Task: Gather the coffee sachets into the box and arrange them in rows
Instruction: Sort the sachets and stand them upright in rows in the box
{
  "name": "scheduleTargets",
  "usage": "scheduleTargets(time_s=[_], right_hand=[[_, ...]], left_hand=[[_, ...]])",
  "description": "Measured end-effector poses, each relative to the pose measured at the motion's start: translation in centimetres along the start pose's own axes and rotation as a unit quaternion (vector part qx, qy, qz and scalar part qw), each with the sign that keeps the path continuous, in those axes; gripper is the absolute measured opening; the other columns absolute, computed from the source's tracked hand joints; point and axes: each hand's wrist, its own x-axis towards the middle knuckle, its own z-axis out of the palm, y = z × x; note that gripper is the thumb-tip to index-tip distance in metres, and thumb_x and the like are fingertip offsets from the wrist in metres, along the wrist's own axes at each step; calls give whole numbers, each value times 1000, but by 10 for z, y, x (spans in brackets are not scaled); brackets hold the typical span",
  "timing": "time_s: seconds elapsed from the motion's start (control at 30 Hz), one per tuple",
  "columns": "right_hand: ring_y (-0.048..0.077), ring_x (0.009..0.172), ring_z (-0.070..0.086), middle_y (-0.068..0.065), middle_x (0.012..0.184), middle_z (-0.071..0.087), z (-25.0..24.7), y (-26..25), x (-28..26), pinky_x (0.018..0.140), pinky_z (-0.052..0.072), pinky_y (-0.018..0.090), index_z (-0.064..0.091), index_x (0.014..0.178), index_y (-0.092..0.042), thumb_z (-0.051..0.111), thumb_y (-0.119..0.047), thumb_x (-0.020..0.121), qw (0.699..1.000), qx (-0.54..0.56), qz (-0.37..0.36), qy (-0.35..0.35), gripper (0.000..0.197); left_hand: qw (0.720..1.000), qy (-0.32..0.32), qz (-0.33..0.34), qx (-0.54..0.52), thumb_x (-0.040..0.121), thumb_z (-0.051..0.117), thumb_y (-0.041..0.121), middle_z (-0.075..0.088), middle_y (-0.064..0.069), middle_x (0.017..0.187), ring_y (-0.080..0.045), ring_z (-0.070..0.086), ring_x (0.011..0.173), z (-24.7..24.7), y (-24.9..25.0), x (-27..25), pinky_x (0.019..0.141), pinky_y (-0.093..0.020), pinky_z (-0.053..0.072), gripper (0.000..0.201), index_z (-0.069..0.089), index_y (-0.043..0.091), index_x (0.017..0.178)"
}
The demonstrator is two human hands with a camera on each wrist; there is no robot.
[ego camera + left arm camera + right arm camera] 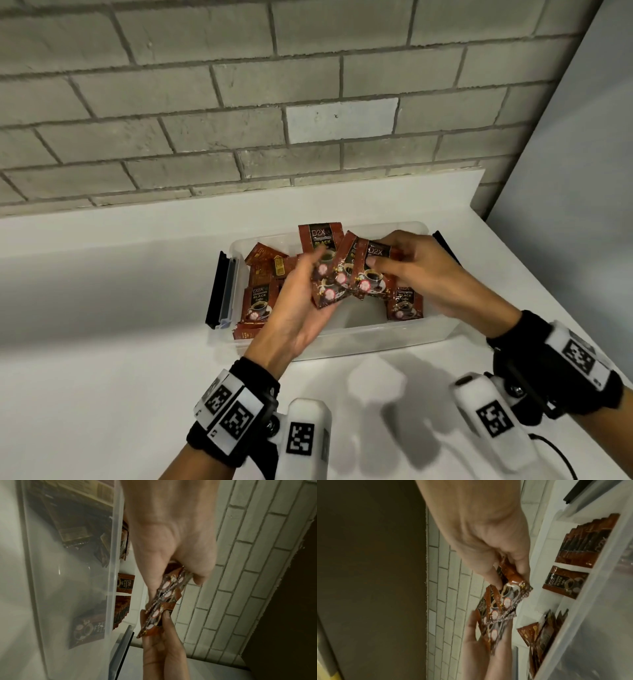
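Observation:
A fan of several red-brown coffee sachets (342,270) hangs above the clear plastic box (342,337) in the head view. My left hand (301,284) cups and grips the bundle from the left and below. My right hand (394,267) pinches the front sachet from the right, thumb on its face. The left wrist view shows the bundle (164,595) edge-on between both hands. In the right wrist view my thumb and fingers pinch the sachets (501,601). Inside the box, a stack (257,305) stands at the left, another stack (406,305) at the right, and loose sachets (267,260) lie at the back left.
The box sits on a white counter (102,308) against a grey brick wall (239,102). A black and blue latch (222,291) sticks out on the box's left end, a black one (445,250) on its right. The counter ends at the right, near a grey panel (565,171).

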Motion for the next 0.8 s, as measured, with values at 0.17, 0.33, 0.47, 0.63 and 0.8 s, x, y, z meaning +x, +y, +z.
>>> scheduleTargets(time_s=[0.17,0.33,0.47,0.63,0.8], right_hand=[[27,86,65,8,96,68,-23,-17,9,85,52,43,64,93,-16,70,-15,82,999,-38,7,-30,13],[14,75,64,9,95,66,-29,-34,18,72,49,32,61,97,-17,68,-8,84,992,-37,22,-118,18],[22,88,67,14,107,67,-27,-37,24,79,52,38,58,111,-22,69,-4,82,983,-43,45,-173,36],[36,99,63,22,114,63,-23,-34,27,94,45,58,57,119,-39,70,-7,83,985,-50,41,-161,49],[31,93,63,13,110,60,-20,-32,28,89,51,48,49,116,-22,67,-20,87,983,-121,10,-138,35]], left_hand=[[1000,9,-21,19,91,54,11,64,-25,117,-37,64,106,-7,10,1,85,-57,52,41,43,-8,125],[994,-36,-49,90,90,58,8,58,-24,128,-34,62,112,-6,12,2,87,-62,48,47,42,-8,131],[984,-43,-68,161,89,59,16,55,-18,134,-32,57,119,-3,13,5,80,-56,54,46,46,-2,129],[970,-40,-55,232,84,64,19,60,-8,129,-23,57,118,2,11,14,91,-44,53,52,46,13,132],[947,-41,-15,317,87,60,-3,70,0,105,-15,63,104,15,5,26,89,-35,47,39,56,20,119]])
